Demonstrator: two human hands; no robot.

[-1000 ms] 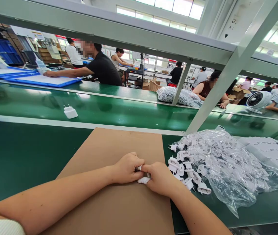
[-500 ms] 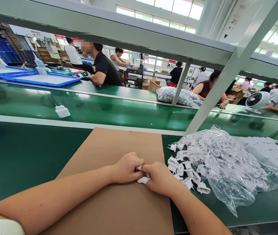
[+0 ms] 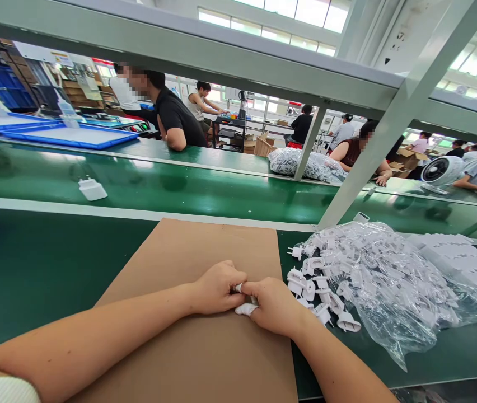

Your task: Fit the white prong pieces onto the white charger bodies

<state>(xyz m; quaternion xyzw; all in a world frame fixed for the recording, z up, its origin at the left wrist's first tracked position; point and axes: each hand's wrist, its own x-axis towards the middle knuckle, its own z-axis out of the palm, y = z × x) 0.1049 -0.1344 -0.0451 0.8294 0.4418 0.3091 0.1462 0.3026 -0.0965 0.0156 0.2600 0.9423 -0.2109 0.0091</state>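
My left hand (image 3: 217, 288) and my right hand (image 3: 274, 305) meet over a brown cardboard sheet (image 3: 205, 252), fingers curled together around a small white plastic part (image 3: 246, 308). Both hands are closed on it; most of the part is hidden between the fingers. Just right of my right hand lies a pile of white plug pieces (image 3: 318, 285), spilling from a clear plastic bag (image 3: 389, 285).
A white charger (image 3: 92, 189) rides the green conveyor belt (image 3: 205, 190) beyond the cardboard. A slanted grey frame post (image 3: 389, 123) rises at right. Blue trays (image 3: 70, 136) and another bag of parts (image 3: 305, 162) sit on the far bench, where several people work.
The white charger on the belt has travelled left. The person in black across the belt has drawn an arm back from the blue tray. My hands have stayed in place.
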